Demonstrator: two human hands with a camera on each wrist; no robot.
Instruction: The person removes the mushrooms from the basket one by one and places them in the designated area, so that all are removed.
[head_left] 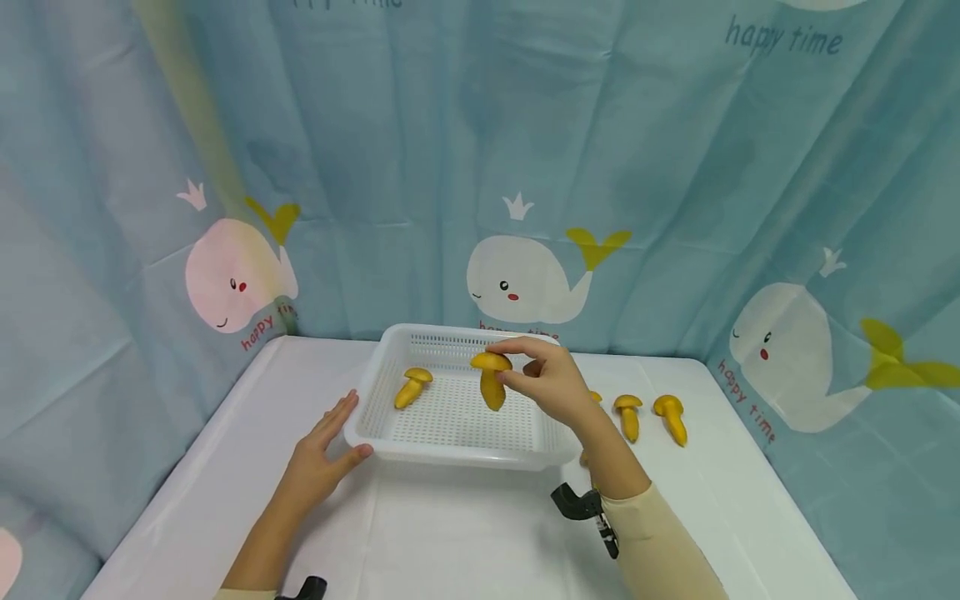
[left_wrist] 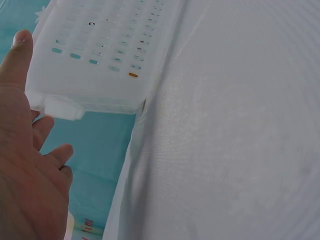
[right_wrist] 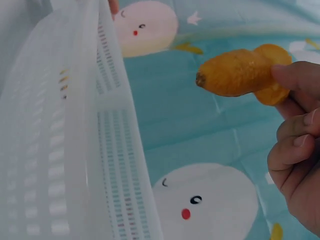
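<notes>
Between thumb and fingers my right hand (head_left: 551, 379) pinches a yellow mushroom (head_left: 492, 390) by its cap, stem hanging down, above the white plastic basket (head_left: 457, 457). In the right wrist view the mushroom (right_wrist: 235, 72) shows its dark stem tip, and the right hand (right_wrist: 300, 145) has its other fingers curled under. A second mushroom (head_left: 412, 388) lies inside the basket at the left. My left hand (head_left: 321, 458) rests at the basket's left front corner, fingers extended along its side. The left wrist view shows the left hand (left_wrist: 30, 140) beside the basket's slotted wall (left_wrist: 95, 75).
Right of the basket, mushrooms lie on the white table (head_left: 450, 533), among them one mushroom (head_left: 628, 417) and another mushroom (head_left: 671, 418) further right. Others there are partly hidden by the right forearm. A blue curtain (head_left: 390, 167) with whale prints hangs behind the table.
</notes>
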